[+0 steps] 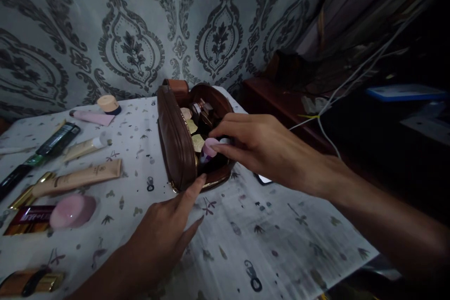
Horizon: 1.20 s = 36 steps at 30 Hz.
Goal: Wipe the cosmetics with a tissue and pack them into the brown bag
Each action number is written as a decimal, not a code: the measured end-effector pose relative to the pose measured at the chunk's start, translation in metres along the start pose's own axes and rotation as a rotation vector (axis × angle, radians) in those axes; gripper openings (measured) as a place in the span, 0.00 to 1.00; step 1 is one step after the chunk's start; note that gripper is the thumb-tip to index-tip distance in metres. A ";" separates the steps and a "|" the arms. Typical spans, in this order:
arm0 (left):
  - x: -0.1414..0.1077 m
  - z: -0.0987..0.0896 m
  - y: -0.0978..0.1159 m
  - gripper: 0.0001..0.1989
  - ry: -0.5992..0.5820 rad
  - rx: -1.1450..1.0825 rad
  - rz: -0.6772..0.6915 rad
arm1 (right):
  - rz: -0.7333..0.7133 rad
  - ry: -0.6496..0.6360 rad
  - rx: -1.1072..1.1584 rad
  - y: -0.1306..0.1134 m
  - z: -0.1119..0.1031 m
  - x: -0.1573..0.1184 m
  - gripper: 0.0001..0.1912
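Your right hand reaches into the brown bag, thumb against the pink-capped container near the front of the opening; whether the fingers grip it cannot be told. Your left hand holds nothing; its index finger rests at the bag's front edge. Caution: a loose pinch on the rounded cap could drop the container among the other contents. The zipper teeth border the opening and could scrape your fingers. Uneven pressure could shift the bag. Clearance: the patterned cloth offers room in front; the tan tube limits the left; the cloth's edge passes beneath your right forearm.
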<state>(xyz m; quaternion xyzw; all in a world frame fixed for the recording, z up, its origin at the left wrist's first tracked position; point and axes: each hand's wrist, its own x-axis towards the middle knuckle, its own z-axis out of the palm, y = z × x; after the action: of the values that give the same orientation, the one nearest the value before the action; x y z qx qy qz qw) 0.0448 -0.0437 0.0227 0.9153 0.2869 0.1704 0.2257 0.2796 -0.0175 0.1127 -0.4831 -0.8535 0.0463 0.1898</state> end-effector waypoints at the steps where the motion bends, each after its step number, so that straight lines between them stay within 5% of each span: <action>1: 0.000 0.000 0.000 0.34 0.001 0.002 -0.003 | -0.017 0.061 0.037 -0.001 0.001 -0.006 0.10; 5: 0.001 0.000 -0.001 0.34 -0.007 -0.004 -0.013 | -0.041 0.180 0.123 -0.005 0.014 -0.032 0.09; 11: -0.001 -0.001 -0.004 0.32 0.010 -0.006 -0.003 | -0.074 0.103 0.166 -0.004 0.033 -0.058 0.10; 17: -0.003 -0.004 -0.002 0.30 0.025 0.052 -0.006 | -0.085 0.130 0.144 0.000 0.040 -0.068 0.11; 23: -0.011 -0.028 0.001 0.20 0.081 0.066 -0.047 | -0.022 0.200 0.152 -0.004 0.043 -0.066 0.14; 30: -0.055 -0.043 -0.006 0.09 0.164 0.073 -0.103 | 0.086 0.323 0.208 -0.019 0.048 -0.067 0.16; 36: -0.118 -0.034 -0.009 0.09 0.323 0.149 -0.342 | 0.096 0.501 0.275 -0.051 0.061 -0.071 0.14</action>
<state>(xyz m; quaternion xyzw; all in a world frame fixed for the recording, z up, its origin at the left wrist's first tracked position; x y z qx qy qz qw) -0.0661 -0.0974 0.0252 0.8284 0.4819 0.2521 0.1341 0.2486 -0.0978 0.0503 -0.4889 -0.7419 0.0494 0.4561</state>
